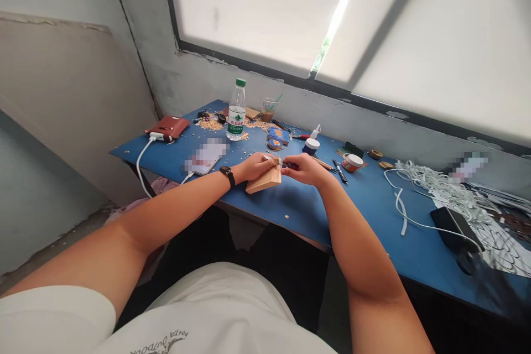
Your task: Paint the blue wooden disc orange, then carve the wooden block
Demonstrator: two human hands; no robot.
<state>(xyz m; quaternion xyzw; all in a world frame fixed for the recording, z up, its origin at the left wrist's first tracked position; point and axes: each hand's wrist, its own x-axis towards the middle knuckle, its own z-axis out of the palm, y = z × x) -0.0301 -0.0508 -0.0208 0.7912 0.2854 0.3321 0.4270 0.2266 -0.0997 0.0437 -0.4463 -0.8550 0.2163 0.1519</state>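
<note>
Left forearm slanting inward, the left hand (256,166) curls its fingers snugly over a pale wooden block (264,182) at the blue table's (305,202) front edge; the right hand (306,169), elbow bent, pinches a slim dark tool (291,166) just beside it

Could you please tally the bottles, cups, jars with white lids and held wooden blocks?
Clear plastic bottle with green cap and white nozzle bottle: 2 bottles
Clear plastic cup with green straw: 1 cup
Blue jar with white lid and orange-labelled jar with white lid: 2 jars
Pale wooden block: 1 block
Total: 6
</note>
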